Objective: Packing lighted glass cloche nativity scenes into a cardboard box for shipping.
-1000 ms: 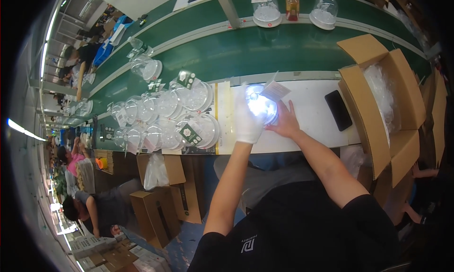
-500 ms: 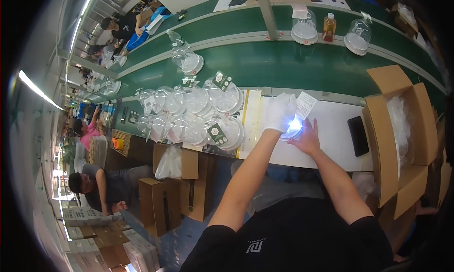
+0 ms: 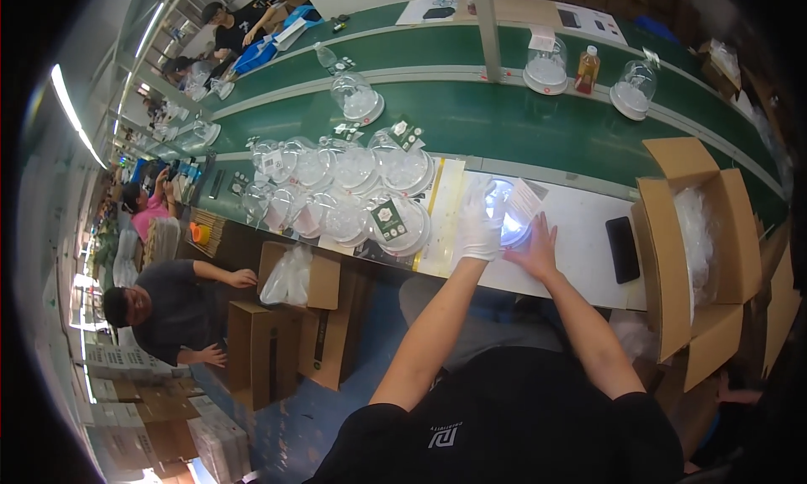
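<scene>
Hands on a glowing dome at the white worktop [image 3: 580, 257].

Green conveyor [image 3: 504, 118] runs beyond, an open cardboard box [image 3: 698, 248] sits to your right, clear domes [image 3: 353, 190] crowd your left. Your gloved left hand [image 3: 481, 227] curls round the lit dome [image 3: 511, 217], gripping its side; your bare right hand [image 3: 536, 250] lies flat, fingers spread, against its near edge.
</scene>
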A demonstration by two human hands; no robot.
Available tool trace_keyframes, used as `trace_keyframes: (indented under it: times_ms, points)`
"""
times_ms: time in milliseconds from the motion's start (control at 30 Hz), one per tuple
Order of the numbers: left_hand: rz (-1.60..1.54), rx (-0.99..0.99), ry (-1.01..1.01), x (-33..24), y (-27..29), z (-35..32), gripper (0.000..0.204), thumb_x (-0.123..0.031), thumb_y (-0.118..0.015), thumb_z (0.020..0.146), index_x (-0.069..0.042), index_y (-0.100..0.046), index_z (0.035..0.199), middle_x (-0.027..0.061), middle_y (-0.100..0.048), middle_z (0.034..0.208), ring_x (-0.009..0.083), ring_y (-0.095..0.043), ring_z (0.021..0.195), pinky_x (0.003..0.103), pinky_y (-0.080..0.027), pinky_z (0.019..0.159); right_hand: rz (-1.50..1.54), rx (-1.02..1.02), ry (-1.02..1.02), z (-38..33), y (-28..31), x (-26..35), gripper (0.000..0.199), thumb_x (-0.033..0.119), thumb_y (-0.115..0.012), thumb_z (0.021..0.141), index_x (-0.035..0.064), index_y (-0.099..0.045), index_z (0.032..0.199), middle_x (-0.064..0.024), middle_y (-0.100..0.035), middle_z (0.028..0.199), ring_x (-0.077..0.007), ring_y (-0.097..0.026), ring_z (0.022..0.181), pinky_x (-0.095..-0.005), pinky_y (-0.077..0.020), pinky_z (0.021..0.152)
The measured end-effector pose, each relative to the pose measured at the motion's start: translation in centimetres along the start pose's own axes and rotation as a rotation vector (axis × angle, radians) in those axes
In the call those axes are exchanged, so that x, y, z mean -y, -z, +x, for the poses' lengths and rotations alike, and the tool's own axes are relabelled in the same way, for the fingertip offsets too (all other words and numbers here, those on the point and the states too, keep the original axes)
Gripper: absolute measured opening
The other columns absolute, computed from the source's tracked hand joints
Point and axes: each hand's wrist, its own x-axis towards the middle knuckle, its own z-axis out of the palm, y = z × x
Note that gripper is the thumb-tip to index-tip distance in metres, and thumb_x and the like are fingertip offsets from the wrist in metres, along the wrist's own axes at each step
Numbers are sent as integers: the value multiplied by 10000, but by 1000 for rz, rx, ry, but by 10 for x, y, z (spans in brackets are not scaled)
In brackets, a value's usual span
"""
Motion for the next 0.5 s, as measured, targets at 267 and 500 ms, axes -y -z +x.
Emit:
trace_keyframes:
  times_ms: [267, 500]
  points:
    - [-135, -131, 6, 13, 24, 5, 373, -166, -658, 917, -4, -606, 1249, 180, -665, 1158, 340, -617, 1110, 431, -473, 986, 79, -81, 39, -10, -6, 3, 1252, 437, -914, 628, 14, -196, 1563, -200, -299, 1604, -330, -185, 1536, -604, -82, 1211]
    - [91, 36, -169, 13, 27, 18, 297, -179, -611, 948, -20, -628, 1199, 212, -666, 1135, 386, -640, 1058, 421, -499, 927, 226, -145, 20, -9, -13, 6, 1236, 342, -929, 633, -2, -193, 1564, -232, -317, 1585, -367, -272, 1496, -518, -225, 1205]
